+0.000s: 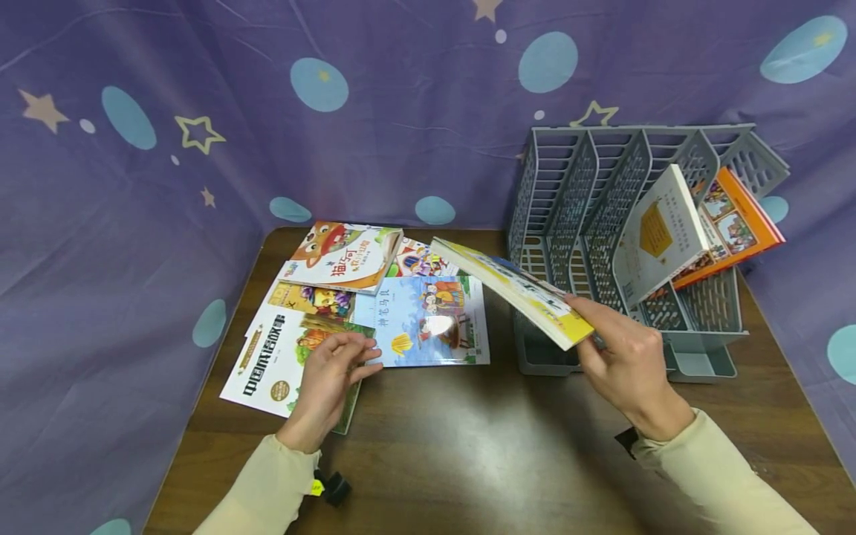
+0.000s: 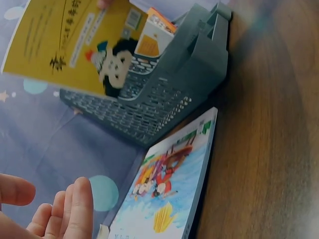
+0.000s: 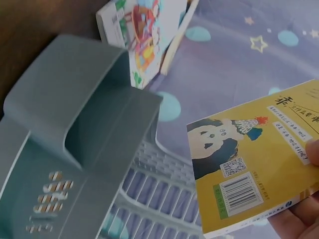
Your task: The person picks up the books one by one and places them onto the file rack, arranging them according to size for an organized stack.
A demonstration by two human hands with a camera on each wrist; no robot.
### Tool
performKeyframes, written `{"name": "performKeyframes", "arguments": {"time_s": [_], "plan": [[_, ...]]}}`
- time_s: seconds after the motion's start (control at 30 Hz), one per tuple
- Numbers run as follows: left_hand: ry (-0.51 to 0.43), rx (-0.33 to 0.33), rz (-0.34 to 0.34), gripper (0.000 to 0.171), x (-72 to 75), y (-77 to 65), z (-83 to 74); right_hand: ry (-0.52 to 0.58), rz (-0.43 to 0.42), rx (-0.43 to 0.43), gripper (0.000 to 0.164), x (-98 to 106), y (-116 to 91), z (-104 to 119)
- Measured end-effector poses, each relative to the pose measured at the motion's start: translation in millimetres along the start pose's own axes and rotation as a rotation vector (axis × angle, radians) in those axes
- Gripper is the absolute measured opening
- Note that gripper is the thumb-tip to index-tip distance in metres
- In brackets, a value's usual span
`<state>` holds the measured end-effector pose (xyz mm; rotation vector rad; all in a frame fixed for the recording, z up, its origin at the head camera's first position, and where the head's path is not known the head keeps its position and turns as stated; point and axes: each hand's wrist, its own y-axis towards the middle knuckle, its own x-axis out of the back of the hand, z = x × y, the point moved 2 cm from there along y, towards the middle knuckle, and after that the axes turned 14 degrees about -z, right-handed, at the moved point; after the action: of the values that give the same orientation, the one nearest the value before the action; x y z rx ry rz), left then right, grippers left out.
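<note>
Racked: white book (image 1: 658,234), orange book (image 1: 738,223), in grey rack (image 1: 712,342). In hand: yellow book (image 1: 513,292), pinched by right hand (image 1: 625,357), near rack. Unracked: loose books (image 1: 401,305) on counter (image 1: 468,431); left hand (image 1: 331,379) holds nothing, fingers relaxed.

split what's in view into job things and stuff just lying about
Job, seemingly:
yellow paper book in right hand
grey slatted plastic rack
colourful illustrated paper books, loose and racked

Just setting:
brown wooden table
purple star-patterned cloth
</note>
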<state>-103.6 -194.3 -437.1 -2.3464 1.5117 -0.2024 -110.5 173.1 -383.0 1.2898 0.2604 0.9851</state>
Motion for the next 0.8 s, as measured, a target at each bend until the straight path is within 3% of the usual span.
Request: {"name": "performKeyframes", "arguments": {"time_s": [0.23, 0.53, 0.8], "plan": [[-0.013, 0.052, -0.009, 0.026, 3.8, 17.2, 3.9, -0.03, -0.079, -0.061, 0.034, 17.2, 5.3, -16.3], [-0.034, 0.079, -0.017, 0.035, 2.0, 42.7, 6.6, -0.011, -0.253, -0.199, 0.023, 33.0, 11.1, -30.3], [-0.016, 0.085, -0.039, 0.039, -4.6, 65.0, 1.5, -0.077, -0.377, -0.275, 0.03, 48.7, 10.4, -39.3]]}}
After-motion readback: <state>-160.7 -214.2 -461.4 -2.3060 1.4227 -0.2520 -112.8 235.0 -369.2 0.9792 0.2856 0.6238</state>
